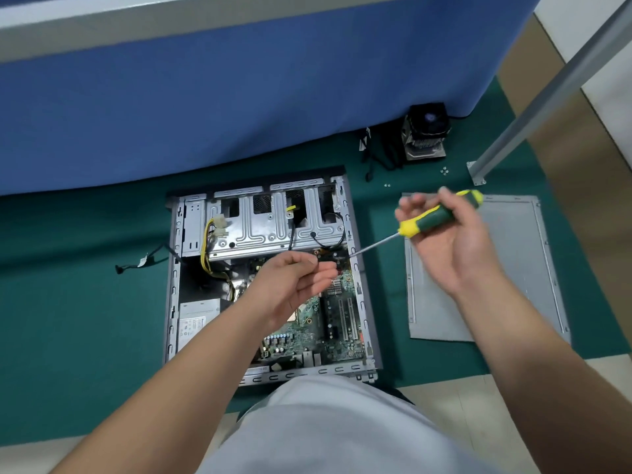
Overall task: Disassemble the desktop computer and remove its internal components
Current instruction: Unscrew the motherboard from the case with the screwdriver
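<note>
An open desktop case (172, 295) lies on a green mat, with a green motherboard (342, 319), a silver drive cage (266, 227) and a power supply (196, 319) inside. My right hand (448, 248) grips a yellow and green screwdriver (437, 213) above the case's right edge; its tip points down-left near the case's right wall. My left hand (297, 282) hovers palm-up over the motherboard with fingers curled toward the thumb, as if pinching something very small; I cannot make out what.
The removed grey side panel (506, 285) lies right of the case. A CPU cooler (425, 131) with black cables (379, 152) sits at the back by a blue drape (239, 97). Loose screws (444, 171) lie near a metal pole's foot (477, 172). A loose cable (143, 260) lies left.
</note>
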A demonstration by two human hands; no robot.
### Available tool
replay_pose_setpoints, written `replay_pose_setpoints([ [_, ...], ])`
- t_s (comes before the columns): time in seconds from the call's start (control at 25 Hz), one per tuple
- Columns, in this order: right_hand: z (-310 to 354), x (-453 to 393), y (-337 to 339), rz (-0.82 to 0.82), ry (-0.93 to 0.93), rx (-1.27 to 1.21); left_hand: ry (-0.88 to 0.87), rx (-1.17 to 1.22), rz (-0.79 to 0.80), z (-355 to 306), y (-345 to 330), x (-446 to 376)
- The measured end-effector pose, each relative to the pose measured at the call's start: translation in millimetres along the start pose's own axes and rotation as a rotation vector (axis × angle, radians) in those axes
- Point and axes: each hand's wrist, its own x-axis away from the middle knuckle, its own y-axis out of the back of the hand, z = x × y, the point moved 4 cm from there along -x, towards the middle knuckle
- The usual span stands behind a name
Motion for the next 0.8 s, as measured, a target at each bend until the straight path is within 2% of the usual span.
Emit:
replay_pose_setpoints([
  [0.08, 30, -7, -4, 0.085, 0.166, 0.047, 0.002, -0.029, 0.037, -4, -11, -3],
  [0.16, 41, -10, -9, 0.132, 0.251, 0.334, 0.014, -0.066, 0.084, -8, -27, -9],
  [0.24, 28, -12, -12, 0.163, 0.25, 0.732, 0.036, -0.097, 0.131, -10, -45, -18],
  [0.32, 6, -12, -14, 0.247, 0.196, 0.938, 0.06, -0.096, 0.167, -9, -61, -28],
  [0.56, -16, -29, 11, 0.23, -0.051, 0.811, 0.141, 0.006, 0.178, -10, -85, -55],
  [0.8, -11, -55, 23, 0.15, 0.117, 1.101, 0.184, -0.063, 0.125, -15, -95, -82],
])
